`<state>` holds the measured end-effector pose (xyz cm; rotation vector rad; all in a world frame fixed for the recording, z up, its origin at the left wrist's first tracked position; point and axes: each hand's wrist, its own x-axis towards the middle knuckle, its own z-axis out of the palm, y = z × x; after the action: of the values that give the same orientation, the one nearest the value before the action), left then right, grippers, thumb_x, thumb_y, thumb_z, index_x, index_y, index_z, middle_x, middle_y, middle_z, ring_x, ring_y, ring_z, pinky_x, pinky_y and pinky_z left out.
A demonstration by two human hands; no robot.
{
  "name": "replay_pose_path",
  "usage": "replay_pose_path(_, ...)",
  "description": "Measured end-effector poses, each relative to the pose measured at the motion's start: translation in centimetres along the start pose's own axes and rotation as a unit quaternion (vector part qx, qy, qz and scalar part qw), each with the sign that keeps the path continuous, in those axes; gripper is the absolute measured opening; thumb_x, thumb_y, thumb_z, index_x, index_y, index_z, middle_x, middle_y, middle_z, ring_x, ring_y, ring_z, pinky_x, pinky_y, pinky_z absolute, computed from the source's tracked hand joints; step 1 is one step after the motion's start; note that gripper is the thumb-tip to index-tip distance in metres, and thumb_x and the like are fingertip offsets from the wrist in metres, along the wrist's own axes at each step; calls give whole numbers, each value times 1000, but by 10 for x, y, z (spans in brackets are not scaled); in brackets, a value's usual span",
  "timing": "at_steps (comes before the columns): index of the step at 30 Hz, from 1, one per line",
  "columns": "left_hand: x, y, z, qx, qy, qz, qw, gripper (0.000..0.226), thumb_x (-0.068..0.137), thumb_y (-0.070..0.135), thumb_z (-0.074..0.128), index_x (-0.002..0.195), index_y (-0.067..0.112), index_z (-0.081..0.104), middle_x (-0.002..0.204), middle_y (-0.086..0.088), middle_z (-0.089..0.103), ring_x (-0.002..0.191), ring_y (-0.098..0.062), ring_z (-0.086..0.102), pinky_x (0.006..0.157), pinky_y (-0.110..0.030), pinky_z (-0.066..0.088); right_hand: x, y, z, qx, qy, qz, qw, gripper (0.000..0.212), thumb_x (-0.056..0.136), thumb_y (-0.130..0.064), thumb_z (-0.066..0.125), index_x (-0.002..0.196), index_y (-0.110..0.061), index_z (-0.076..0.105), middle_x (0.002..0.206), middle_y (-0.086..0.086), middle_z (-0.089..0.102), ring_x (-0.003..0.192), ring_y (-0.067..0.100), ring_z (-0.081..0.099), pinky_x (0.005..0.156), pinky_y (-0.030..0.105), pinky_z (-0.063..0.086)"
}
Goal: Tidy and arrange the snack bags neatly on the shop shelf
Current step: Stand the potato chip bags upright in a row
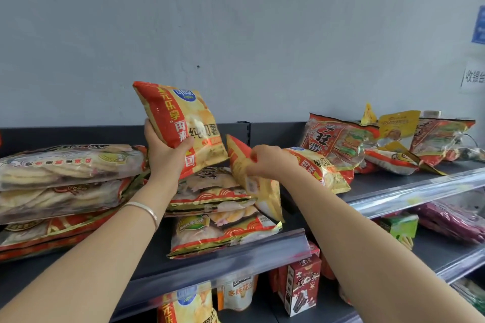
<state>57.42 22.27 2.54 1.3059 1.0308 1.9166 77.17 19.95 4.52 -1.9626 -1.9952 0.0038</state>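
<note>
My left hand [165,151] grips a red and yellow chip bag [181,118] and holds it upright above the top shelf [236,252]. My right hand [270,158] pinches a second, similar chip bag [258,183] by its upper edge; that bag tilts with its lower end over a short stack of rice cracker bags [217,217]. A third chip bag [320,169] lies just right of my right hand. A taller stack of large rice cracker bags [65,191] sits on the left of the shelf.
Loose red and yellow snack bags [341,139] lie jumbled at the right end of the shelf against the grey wall. Below are a red carton [301,286], more bags [183,307], a green box [401,225] and purple packs [451,220].
</note>
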Motion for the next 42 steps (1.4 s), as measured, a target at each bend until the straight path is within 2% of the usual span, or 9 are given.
replay_pose_path(3, 7, 6, 14, -7, 47, 40, 998, 91, 81, 20, 71, 147, 35, 11, 142, 3, 40, 124, -16, 45, 102, -45, 42, 9, 15, -7, 41, -75, -51, 995, 42, 91, -43, 52, 104, -7, 69, 100, 8, 69, 95, 25, 66, 82, 35, 54)
replay_pose_path(10, 14, 14, 81, -73, -33, 1, 997, 73, 82, 24, 72, 139, 34, 28, 125, 4, 56, 109, -18, 60, 89, -44, 52, 54, 55, -42, 393, 96, -43, 913, 38, 95, -35, 51, 124, -11, 59, 86, 4, 61, 77, 19, 58, 77, 36, 54)
replay_pose_path(13, 12, 8, 113, -92, -28, -13, 995, 71, 83, 24, 71, 139, 35, 30, 123, 5, 57, 108, -19, 61, 87, -43, 53, 69, 75, -52, 364, 103, -50, 924, 46, 95, -43, 47, 128, -12, 56, 89, 3, 62, 67, 11, 53, 65, 27, 45)
replay_pose_path(19, 9, -3, 161, -53, -73, -12, 996, 69, 85, 23, 68, 139, 37, 27, 121, 7, 56, 106, -16, 59, 80, -36, 53, 96, 118, -53, 399, 60, -61, 913, 66, 89, -51, 57, 144, -20, 37, 133, 9, 53, 117, 25, 55, 94, 36, 44)
replay_pose_path(24, 23, -12, 193, 52, -154, 14, 987, 69, 87, 24, 66, 139, 39, 24, 125, 11, 51, 112, -11, 52, 91, -36, 47, 124, 139, -57, 532, -9, -74, 843, 59, 87, -36, 67, 138, -24, 41, 104, 1, 69, 86, 12, 67, 63, 24, 50)
replay_pose_path(29, 61, -35, 218, 148, -183, -10, 972, 65, 87, 6, 63, 138, 29, 29, 131, 0, 48, 121, -17, 46, 99, -43, 42, 160, 159, -53, 521, -22, -70, 850, 52, 87, -18, 69, 132, -21, 44, 112, 7, 66, 91, 15, 66, 66, 28, 51)
replay_pose_path(32, 75, -53, 236, 130, -207, -113, 963, 64, 86, -1, 61, 136, 25, 29, 127, -3, 51, 112, -19, 49, 87, -41, 43, 180, 167, -45, 502, -28, -33, 864, 52, 88, -16, 67, 134, -18, 44, 113, 9, 66, 97, 22, 66, 82, 39, 55)
replay_pose_path(36, 93, -68, 246, 82, -181, -188, 962, 55, 89, 19, 64, 131, 26, 29, 121, -1, 55, 102, -24, 54, 84, -51, 42, 199, 170, -33, 460, -55, 30, 886, 44, 92, -21, 62, 131, -12, 44, 105, 6, 61, 100, 25, 59, 91, 45, 47)
replay_pose_path(42, 120, -82, 237, 183, -196, -165, 949, 60, 89, 29, 63, 136, 22, 27, 133, -6, 49, 123, -34, 48, 94, -64, 42, 217, 170, -15, 394, -162, 65, 902, 42, 93, -37, 58, 127, -15, 48, 116, 13, 64, 108, 34, 61, 95, 53, 48)
